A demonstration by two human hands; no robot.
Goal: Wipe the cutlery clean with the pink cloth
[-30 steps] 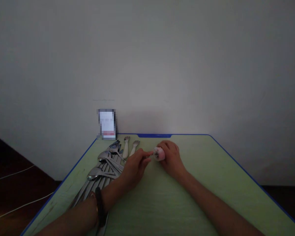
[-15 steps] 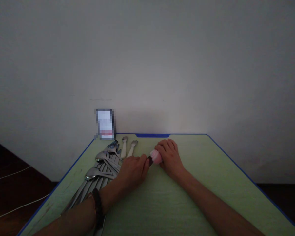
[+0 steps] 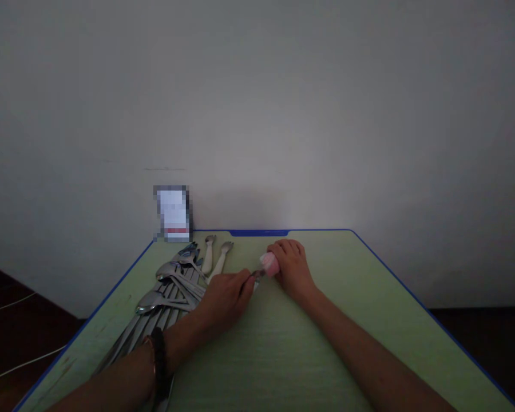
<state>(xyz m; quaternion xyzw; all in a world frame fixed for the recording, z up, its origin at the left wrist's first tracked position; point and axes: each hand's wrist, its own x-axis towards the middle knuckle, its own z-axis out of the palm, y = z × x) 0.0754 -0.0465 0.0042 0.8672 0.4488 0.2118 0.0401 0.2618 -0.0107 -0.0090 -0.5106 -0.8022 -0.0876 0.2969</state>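
Note:
My left hand (image 3: 226, 300) is closed around a metal utensil (image 3: 258, 274), probably cutlery, though its kind is hidden. A short shiny part shows between the hands, and its far end meets a pink-and-white soft-looking bundle (image 3: 270, 263), perhaps a cloth. My right hand (image 3: 292, 268) wraps that bundle from the right, fingers curled over it. To the left of my left hand lies a pile of metal spoons and forks (image 3: 171, 272), partly covered by my forearm. Two small forks with cream handles (image 3: 208, 263) lie just beyond it.
A phone-like device with a blurred bright screen (image 3: 174, 213) stands against the wall at the table's back left. The green table (image 3: 347, 343) has a blue edge. Pale cables (image 3: 23, 364) run over the dark floor at the left.
The view has shifted slightly right. More of the shiny utensil shows between my hands, while the pink bundle stays in my right hand.

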